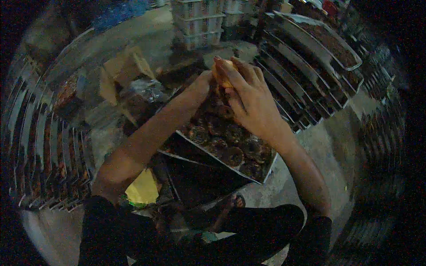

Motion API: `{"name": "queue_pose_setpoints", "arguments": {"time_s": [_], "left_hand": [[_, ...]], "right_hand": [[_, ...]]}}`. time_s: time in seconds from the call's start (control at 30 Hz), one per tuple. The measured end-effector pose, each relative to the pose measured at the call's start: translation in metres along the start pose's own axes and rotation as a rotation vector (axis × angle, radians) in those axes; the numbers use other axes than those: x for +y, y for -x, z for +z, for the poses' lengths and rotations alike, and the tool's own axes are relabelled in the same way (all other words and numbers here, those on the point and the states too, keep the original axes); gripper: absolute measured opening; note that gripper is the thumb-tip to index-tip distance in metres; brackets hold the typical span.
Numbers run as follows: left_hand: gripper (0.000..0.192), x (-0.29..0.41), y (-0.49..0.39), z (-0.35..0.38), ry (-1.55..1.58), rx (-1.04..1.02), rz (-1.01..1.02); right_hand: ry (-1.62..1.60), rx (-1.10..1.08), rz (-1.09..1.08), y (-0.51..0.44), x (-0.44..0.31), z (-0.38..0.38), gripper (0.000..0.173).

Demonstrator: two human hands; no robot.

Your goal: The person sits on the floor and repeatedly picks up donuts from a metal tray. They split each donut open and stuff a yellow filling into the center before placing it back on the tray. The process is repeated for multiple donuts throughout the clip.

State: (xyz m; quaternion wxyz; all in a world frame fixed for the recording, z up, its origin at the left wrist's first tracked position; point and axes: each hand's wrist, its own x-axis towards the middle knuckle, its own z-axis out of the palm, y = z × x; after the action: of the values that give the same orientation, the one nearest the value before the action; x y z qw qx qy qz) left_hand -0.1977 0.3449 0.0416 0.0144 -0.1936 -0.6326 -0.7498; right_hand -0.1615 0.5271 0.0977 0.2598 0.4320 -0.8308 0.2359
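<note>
A small orange object (223, 73), too blurred to name, is held between my two hands above a shallow tray. My right hand (250, 91) grips it from the right, fingers curled over its top. From the left, my left hand (203, 83) closes against the same object, its fingers largely hidden. Below them, the tray (219, 162) has a pale rim and is filled with dark, ring-like pieces (235, 155). It rests askew on another dark tray or box (196, 178) in front of my knees.
Overlapping stacked trays stand at the right (309, 71) and left (43, 156). An open cardboard box (123, 68) and a clear plastic bag (149, 89) lie ahead to the left. Pale crates (201, 20) are stacked at the back. Something yellow (143, 188) is beside my left leg.
</note>
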Motion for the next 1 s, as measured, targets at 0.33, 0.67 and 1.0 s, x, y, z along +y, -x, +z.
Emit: {"name": "queue_pose_setpoints", "arguments": {"time_s": [0.33,0.67,1.0], "left_hand": [[0.045,0.134,0.24,-0.221,-0.07,0.44,-0.1],[0.066,-0.016,0.554,-0.316,0.175,0.972,-0.442],[0.066,-0.105,0.701,-0.184,0.839,1.434,-0.244]], "right_hand": [[-0.987,-0.096,0.395,-0.059,-0.101,0.185,0.049],[-1.4,-0.66,0.657,0.118,-0.202,0.478,0.03],[-0.193,-0.944,-0.169,0.206,-0.221,0.571,0.046]]}}
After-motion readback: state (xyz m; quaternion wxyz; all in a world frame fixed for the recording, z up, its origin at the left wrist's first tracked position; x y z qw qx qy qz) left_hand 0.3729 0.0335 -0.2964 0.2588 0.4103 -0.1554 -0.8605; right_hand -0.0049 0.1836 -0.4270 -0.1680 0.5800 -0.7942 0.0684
